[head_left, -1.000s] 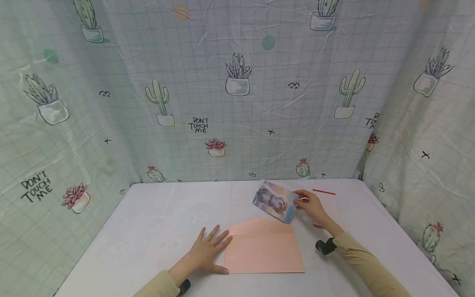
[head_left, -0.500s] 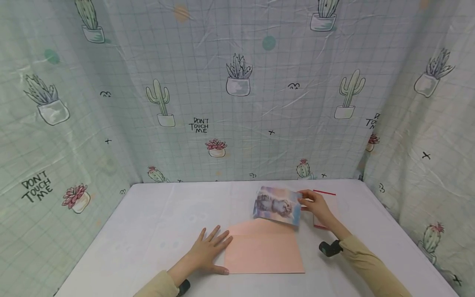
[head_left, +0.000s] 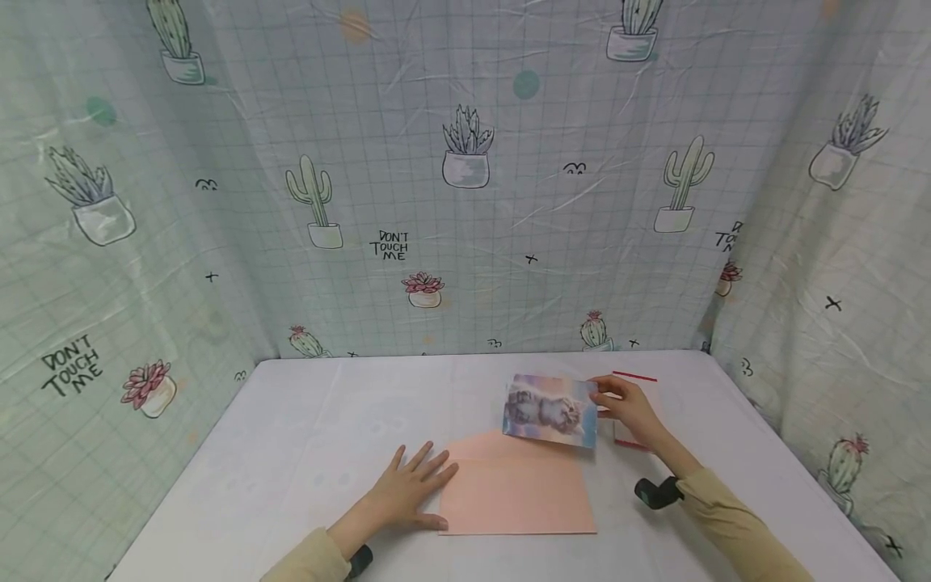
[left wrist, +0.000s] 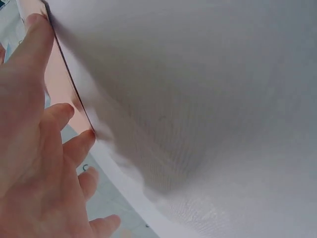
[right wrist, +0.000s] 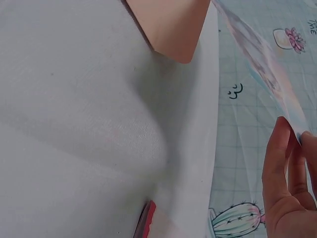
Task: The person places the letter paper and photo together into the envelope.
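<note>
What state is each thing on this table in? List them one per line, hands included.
Pink envelope: flat on the table, flap open and pointing away.
Photo card: lifted above the envelope's flap, picture side up, pinched at its right edge.
Clear bag with red strip: lying flat behind the right hand.
Left hand: fingers spread, pressing on the envelope's left edge.
Right hand: pinching the photo card.

White cloth-covered table (head_left: 305,436) fills the lower centre of the frame. A pale green gridded curtain (head_left: 509,202) hangs behind it and wraps down both the left and right sides. Print: potted cacti, succulents, pink flowers, small crosses, and "DON'T TOUCH ME" lettering (head_left: 389,244) at centre left. Light even, soft; fabric creased.
</note>
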Demonstrator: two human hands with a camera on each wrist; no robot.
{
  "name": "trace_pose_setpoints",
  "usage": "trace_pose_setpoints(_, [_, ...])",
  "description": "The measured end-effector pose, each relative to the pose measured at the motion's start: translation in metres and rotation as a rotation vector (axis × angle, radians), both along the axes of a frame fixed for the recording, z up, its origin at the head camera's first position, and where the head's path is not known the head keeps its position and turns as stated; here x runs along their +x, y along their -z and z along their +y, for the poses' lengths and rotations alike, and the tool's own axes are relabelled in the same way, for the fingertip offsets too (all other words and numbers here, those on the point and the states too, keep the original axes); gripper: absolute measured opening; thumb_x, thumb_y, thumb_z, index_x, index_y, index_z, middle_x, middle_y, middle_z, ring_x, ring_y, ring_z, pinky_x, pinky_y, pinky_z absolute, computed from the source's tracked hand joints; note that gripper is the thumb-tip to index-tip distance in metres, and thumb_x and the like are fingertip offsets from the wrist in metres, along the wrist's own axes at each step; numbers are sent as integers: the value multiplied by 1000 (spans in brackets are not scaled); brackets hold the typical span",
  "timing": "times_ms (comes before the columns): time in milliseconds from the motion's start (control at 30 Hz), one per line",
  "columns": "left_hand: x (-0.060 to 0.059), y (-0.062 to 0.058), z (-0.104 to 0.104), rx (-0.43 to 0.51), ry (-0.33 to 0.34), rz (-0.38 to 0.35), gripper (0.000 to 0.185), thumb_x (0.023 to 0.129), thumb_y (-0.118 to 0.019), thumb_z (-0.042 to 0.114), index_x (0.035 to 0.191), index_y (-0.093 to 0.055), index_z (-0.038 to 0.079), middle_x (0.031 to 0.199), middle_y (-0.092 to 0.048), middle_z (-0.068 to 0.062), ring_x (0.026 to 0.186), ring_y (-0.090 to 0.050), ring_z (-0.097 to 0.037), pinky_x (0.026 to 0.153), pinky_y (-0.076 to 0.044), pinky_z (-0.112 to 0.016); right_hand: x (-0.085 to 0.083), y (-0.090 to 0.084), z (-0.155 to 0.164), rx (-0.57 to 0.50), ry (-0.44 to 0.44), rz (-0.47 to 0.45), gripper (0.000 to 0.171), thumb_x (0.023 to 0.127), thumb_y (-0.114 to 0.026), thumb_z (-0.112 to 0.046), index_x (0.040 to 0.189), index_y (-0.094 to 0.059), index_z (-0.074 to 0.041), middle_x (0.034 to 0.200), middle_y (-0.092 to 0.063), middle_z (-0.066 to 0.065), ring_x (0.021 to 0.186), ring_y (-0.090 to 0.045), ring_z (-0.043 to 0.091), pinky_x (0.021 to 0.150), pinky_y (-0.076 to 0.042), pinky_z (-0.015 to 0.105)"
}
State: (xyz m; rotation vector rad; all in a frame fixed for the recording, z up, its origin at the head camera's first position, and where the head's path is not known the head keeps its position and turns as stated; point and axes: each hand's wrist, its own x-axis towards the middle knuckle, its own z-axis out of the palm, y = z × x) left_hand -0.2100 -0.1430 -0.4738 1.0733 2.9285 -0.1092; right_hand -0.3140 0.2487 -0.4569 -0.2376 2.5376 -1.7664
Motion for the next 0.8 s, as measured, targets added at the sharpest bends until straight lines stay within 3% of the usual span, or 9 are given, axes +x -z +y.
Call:
trace_pose_setpoints(433, [-4, 5, -4, 18, 16, 39, 85, 72, -50, 69, 137, -34, 17, 142, -38, -4, 133, -28, -34, 98, -28, -62, 7, 4, 8, 49, -2, 56, 39, 87, -58, -18, 118, -51, 3, 107, -55, 26, 85, -62, 15, 66, -56, 30])
trace_pose_setpoints(633, [-4, 5, -3, 27, -21, 2, 87, 71, -51, 68, 139, -32, 18, 145, -32, -3, 135, -22, -33, 100, -24, -63, 5, 6, 9, 76, 7, 90, 41, 85, -60, -18, 120, -49, 2, 103, -57, 26, 75, -62, 9, 62, -56, 29])
trace_pose_setpoints(800, [-5, 4, -3, 27, -48, -32, 89, 71, -52, 69, 140, -30, 18, 146, -30, -3, 136, -19, -34, 102, -21, -63, 2, 9, 6, 126, 26, 156, 35, 84, -60, -16, 115, -52, 0, 103, -61, 26, 74, -64, 14, 59, -55, 28])
